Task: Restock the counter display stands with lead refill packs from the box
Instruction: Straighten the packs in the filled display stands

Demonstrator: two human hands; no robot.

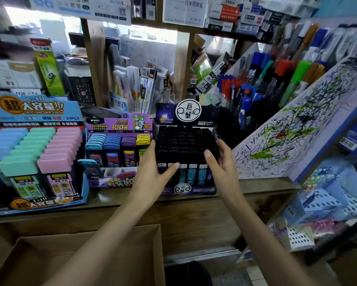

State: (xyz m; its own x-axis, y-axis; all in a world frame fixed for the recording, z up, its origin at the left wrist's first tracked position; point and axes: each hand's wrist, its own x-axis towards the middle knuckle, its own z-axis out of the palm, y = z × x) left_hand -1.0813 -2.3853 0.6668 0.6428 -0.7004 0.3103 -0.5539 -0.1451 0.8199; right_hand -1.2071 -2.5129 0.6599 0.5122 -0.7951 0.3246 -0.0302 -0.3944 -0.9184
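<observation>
Black stand [198, 189] sits on the surface [256, 185], full of packs [192, 174]. Left hand [152, 168]: fingers [151, 146] straight along its left wall, thumb across the front. Right hand [220, 162]: fingers near-straight on the right edge, thumb on the caps. Neither is clamped. Card stand is probably light and flimsy, so press low on the walls and slide it. Packs look rigid, slick and loose. Box [49, 261] below shows no packs.
</observation>
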